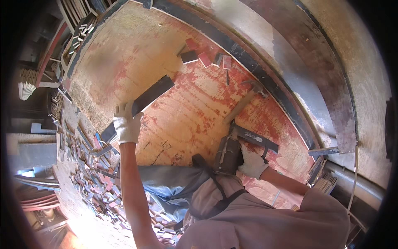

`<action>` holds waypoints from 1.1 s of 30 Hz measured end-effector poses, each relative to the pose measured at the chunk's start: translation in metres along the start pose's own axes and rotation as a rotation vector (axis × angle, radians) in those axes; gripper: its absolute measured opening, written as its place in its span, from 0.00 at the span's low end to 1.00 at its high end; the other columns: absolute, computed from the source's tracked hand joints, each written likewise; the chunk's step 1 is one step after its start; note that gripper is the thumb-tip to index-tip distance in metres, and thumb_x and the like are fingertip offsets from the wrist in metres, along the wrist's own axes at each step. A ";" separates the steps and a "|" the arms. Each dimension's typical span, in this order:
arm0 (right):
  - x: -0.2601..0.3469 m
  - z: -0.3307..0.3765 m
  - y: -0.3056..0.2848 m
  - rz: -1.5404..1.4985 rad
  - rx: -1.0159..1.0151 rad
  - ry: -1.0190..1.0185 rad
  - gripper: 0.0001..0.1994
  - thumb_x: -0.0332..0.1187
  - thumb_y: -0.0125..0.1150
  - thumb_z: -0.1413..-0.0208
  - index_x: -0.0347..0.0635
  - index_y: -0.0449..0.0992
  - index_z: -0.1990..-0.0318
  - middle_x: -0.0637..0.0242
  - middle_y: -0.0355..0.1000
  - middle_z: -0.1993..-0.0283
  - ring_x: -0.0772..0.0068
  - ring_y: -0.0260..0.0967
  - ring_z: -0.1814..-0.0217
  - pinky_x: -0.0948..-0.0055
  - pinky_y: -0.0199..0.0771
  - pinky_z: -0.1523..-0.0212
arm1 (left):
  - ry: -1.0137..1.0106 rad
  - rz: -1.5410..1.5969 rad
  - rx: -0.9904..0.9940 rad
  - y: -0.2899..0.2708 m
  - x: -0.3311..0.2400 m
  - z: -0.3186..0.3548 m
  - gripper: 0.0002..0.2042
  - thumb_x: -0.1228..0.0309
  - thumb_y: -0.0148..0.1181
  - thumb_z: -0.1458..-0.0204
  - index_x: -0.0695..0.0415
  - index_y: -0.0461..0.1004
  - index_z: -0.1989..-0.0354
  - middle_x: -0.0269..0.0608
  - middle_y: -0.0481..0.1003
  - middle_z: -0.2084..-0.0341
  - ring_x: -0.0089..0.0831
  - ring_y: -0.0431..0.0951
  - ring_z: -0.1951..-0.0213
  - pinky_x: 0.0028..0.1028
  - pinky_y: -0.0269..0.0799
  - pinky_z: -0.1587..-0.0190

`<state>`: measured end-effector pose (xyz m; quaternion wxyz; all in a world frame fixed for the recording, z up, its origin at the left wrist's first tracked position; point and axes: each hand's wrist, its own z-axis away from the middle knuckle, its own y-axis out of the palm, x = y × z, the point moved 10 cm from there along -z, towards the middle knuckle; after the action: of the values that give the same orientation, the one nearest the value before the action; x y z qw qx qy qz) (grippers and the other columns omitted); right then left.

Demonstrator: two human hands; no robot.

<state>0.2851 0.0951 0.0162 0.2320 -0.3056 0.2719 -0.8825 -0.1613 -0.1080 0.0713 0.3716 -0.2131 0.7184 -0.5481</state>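
My left hand (126,123), in a pale work glove, grips a dark, flat wooden strip (154,94) near its lower-left end. The strip slants across the worn, red-stained board (186,99). At the right, my gloved right hand (251,162) is closed around the handle of a black nail gun (253,139); part of its grip is hidden by the hand. The dark, string-tied cylindrical body (227,155) of the gun sits close to my lap. A claw hammer (241,106) with a wooden handle lies on the board just beyond the gun.
Several small red and black wood blocks (204,59) lie at the board's far side. A dark raised edge (232,45) runs along the far right. Many wood offcuts (99,193) cover the floor at left. Stacked strips (82,33) stand at the upper left.
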 end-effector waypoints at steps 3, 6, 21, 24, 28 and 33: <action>0.000 -0.014 -0.014 0.172 0.110 -0.006 0.39 0.45 0.69 0.51 0.38 0.68 0.31 0.40 0.81 0.62 0.37 0.81 0.58 0.44 0.81 0.55 | 0.060 0.019 -0.060 -0.011 -0.032 0.026 0.30 0.70 0.81 0.58 0.59 0.79 0.43 0.51 0.78 0.51 0.54 0.76 0.48 0.50 0.74 0.44; 0.024 -0.053 -0.068 0.243 0.153 -0.063 0.23 0.48 0.67 0.48 0.37 0.82 0.54 0.43 0.82 0.63 0.41 0.82 0.58 0.46 0.82 0.56 | 0.035 0.096 0.011 0.011 -0.059 0.074 0.33 0.68 0.82 0.60 0.56 0.78 0.42 0.49 0.77 0.52 0.53 0.76 0.48 0.50 0.74 0.45; 0.056 -0.204 -0.209 0.206 -1.014 -0.100 0.11 0.40 0.72 0.45 0.48 0.79 0.59 0.58 0.80 0.62 0.49 0.80 0.58 0.48 0.80 0.55 | -0.121 0.118 0.152 0.076 -0.063 0.129 0.37 0.63 0.82 0.63 0.55 0.78 0.39 0.51 0.77 0.50 0.53 0.75 0.48 0.50 0.73 0.44; 0.113 -0.138 -0.144 0.013 -0.860 -0.701 0.12 0.27 0.72 0.51 0.50 0.78 0.59 0.62 0.79 0.63 0.50 0.79 0.59 0.49 0.79 0.56 | -0.066 0.220 0.012 0.068 -0.081 0.126 0.41 0.63 0.83 0.65 0.57 0.76 0.37 0.50 0.77 0.48 0.53 0.76 0.47 0.49 0.74 0.43; 0.133 -0.135 -0.062 0.080 -0.533 -0.746 0.16 0.25 0.68 0.48 0.50 0.78 0.52 0.66 0.77 0.49 0.52 0.73 0.43 0.53 0.74 0.42 | 0.090 0.316 -0.012 0.073 -0.135 0.102 0.42 0.62 0.83 0.65 0.58 0.75 0.36 0.49 0.77 0.47 0.53 0.77 0.46 0.49 0.74 0.43; 0.123 -0.092 -0.094 -0.113 -0.721 -0.640 0.18 0.26 0.69 0.48 0.46 0.78 0.48 0.60 0.77 0.49 0.50 0.73 0.43 0.51 0.74 0.42 | 0.123 0.277 0.074 0.105 -0.153 0.090 0.39 0.62 0.83 0.62 0.58 0.77 0.37 0.49 0.78 0.48 0.52 0.77 0.47 0.48 0.75 0.44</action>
<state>0.1141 0.1259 0.0641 0.1352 -0.6368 0.4584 -0.6051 0.0153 -0.0228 0.0069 0.4064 -0.0641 0.7417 -0.5297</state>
